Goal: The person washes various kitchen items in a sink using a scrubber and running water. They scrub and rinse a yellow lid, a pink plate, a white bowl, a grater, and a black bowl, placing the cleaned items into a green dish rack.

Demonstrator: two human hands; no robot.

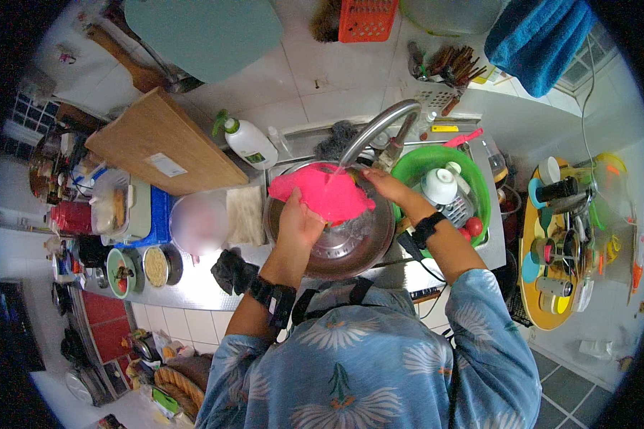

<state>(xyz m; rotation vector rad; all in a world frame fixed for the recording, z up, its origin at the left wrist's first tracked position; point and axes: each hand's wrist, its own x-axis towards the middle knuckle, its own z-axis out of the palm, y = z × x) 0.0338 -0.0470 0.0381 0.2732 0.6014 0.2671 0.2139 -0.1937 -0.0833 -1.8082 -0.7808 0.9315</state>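
A bright pink piece, perhaps a cloth or a flexible sheet (327, 194), lies under the running water of a curved metal faucet (378, 126). My left hand (300, 222) grips its near left edge, thumb on top. My right hand (385, 184) is at the right rim of a large round metal basin (349, 260), beside the pink piece; whether its fingers hold anything cannot be told. Water stands in the basin below. Some red and yellow shows under the pink piece's near edge, too covered to name.
To the right, a green plastic basin (480, 166) holds a white cup (440, 185), a grater and red tomatoes. At the left are a wooden cutting board (163, 139), a white spray bottle (251, 143), a folded cloth (245, 215) and a black cloth (234, 272).
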